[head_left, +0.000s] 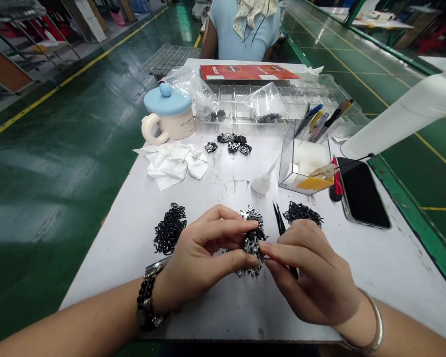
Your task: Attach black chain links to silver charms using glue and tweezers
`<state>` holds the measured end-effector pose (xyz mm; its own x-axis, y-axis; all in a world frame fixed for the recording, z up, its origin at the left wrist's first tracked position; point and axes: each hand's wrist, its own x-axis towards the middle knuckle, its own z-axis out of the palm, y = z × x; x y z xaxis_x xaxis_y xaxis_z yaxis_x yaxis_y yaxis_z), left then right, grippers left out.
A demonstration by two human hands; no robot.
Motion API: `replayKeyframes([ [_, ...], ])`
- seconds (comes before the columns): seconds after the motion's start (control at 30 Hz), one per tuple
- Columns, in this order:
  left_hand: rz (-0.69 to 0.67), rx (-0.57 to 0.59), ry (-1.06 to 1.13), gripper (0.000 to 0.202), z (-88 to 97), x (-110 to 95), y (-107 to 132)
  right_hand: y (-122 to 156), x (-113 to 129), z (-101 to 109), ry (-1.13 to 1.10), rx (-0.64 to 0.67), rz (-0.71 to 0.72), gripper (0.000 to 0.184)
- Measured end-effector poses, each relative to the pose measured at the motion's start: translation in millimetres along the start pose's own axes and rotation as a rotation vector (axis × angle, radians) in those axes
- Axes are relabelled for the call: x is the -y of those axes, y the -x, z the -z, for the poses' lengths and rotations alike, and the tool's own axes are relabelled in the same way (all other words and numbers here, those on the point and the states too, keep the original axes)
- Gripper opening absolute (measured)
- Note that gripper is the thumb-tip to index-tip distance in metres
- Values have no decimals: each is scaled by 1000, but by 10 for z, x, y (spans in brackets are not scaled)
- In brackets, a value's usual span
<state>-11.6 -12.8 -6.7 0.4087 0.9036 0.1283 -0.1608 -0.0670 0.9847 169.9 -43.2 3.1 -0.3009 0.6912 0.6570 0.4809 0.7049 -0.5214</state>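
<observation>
White work table; black-and-silver metal chain tangle sits between the fingers, pinched by left hand and right hand. Slim black tweezers under right fingers; loose black chain heap just past left fingers. Risk: slack pinch → links slip, snag heap.

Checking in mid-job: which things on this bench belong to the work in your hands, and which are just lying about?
Work: left hand, right hand, black-and-silver chain tangle pinched between them, black tweezers tucked in the right hand, two loose black chain piles, small black-and-silver pieces.

Lying about: blue-lidded mug, white cloth, white squeeze bottle, smartphone, clear pen holder.
</observation>
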Motion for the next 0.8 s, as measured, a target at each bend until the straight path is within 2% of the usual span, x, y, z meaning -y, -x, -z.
replayKeyframes([
  [0.07, 53, -6, 59, 38, -4, -5, -11, 30, -17, -9, 78, -7, 35, 30],
  [0.23, 321, -14, 233, 30, -4, 21, -3, 95, -60, -38, 153, 12, 38, 25],
  [0.3, 383, -4, 283, 28, -3, 24, 4, 105, -70, -50, 177, 14, 38, 24],
  [0.43, 438, 10, 312, 27, -2, 21, 19, 103, -74, -76, 224, 20, 22, 21],
  [0.63, 477, -31, 321, 22, -12, 32, 13, 86, -37, -89, 149, 58, -53, 17],
  [0.73, 484, -25, 352, 22, -7, 25, 5, 70, -37, -51, 56, 61, -115, 23],
  [0.8, 506, -20, 358, 22, 2, 16, 5, 55, -59, -10, -22, 18, -163, 29],
])
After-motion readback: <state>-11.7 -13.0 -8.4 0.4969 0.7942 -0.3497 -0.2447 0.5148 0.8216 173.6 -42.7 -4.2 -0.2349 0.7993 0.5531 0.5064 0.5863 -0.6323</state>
